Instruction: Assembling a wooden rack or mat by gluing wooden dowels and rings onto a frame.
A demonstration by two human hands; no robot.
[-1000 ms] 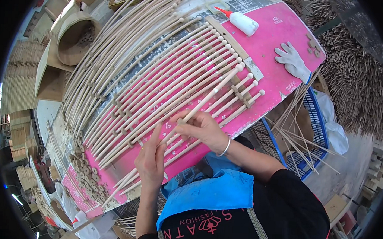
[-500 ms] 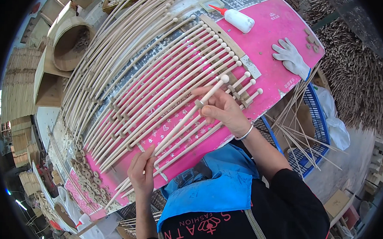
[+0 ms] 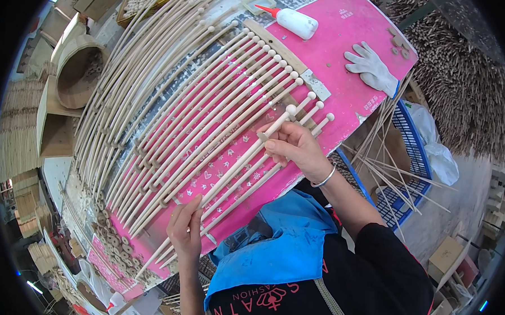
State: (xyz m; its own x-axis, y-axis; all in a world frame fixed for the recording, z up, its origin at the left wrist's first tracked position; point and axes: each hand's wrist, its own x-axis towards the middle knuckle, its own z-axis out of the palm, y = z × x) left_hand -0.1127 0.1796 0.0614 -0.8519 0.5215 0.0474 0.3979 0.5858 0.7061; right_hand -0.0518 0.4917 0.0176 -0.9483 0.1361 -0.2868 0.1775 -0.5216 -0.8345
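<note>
A pale wooden stick with a round ball end [image 3: 291, 109] lies slantwise between my two hands. The closed fingers of my right hand [image 3: 300, 151] hold it below the ball, at a small wooden ring [image 3: 262, 136] around the stick. My left hand [image 3: 186, 228] pinches the same stick toward its lower end, fingertips together. Beside it rest a few similar ball-ended sticks [image 3: 319, 105], partly under my right hand. Farther up, a row of ball-ended sticks [image 3: 209, 108] lies side by side on the pink board [image 3: 348, 40], their balls near a wooden strip [image 3: 280, 46].
At the far side are a white glue bottle [image 3: 298, 24] with a red tip and a white glove [image 3: 373, 72]. Loose wooden rings [image 3: 111, 230] lie at the lower left. On the right stand a blue basket [image 3: 402, 141] with sticks and a large stick pile [image 3: 464, 76].
The view has shifted, moving the table slightly left in the picture. The held stick's ball end has come down closer to the neighbouring sticks. Both hands keep their grip.
</note>
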